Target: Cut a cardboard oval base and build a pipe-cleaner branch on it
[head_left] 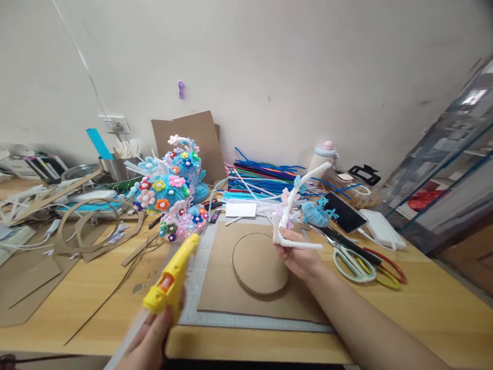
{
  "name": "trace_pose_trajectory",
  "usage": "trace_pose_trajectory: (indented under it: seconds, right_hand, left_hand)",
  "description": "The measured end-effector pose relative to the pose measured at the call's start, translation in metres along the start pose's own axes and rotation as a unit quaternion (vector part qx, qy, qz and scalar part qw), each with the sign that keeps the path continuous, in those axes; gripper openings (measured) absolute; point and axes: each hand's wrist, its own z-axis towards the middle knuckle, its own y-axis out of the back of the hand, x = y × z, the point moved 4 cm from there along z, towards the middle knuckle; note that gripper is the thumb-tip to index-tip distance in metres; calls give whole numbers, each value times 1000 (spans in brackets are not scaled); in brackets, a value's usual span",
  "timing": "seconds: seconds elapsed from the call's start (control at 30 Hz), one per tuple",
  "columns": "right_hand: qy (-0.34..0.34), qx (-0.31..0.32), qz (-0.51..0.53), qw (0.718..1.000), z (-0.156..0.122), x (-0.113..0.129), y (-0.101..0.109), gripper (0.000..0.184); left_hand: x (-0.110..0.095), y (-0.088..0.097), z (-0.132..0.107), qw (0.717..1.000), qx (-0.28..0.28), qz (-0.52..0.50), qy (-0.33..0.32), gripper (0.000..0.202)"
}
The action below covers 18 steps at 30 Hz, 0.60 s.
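My left hand is closed round the grip of a yellow glue gun, near the table's front edge, its nozzle pointing up and to the right. My right hand is closed on a white pipe-cleaner figure with small pink and blue flowers, held upright above a round cardboard disc. The disc lies on a brown cardboard sheet on a grey cutting mat.
A colourful flower-covered craft piece stands at the back left beside cardboard offcuts. A heap of pipe cleaners lies against the wall. Scissors, a phone, a white box and a bottle sit to the right.
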Motion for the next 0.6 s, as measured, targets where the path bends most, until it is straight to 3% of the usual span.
trace_pose_trajectory:
  seconds: [0.1, 0.17, 0.23, 0.37, 0.47, 0.6]
  right_hand:
    - [-9, -4, 4, 1000, -4, 2, -2, 33]
    - [-7, -6, -19, 1000, -4, 3, -1, 32]
    - [3, -10, -71, 997, -2, 4, 2, 33]
    - [33, -31, -184, 982, 5, 10, 15, 31]
    - [70, -36, -233, 969, 9, 16, 21, 29]
    - [88, 10, -262, 961, 8, 13, 11, 33]
  left_hand:
    - [2, -58, -17, 985, 149, -86, 32, 50]
    - [-6, -89, -14, 965, 241, -97, 33, 46]
    - [-14, -110, 0, 954, 285, -86, 22, 34]
    - [-18, -128, 31, 952, 285, -111, -24, 20]
    - [-15, -126, 45, 958, 232, -156, -57, 18]
    - [-8, -118, 50, 969, 173, -164, -61, 17]
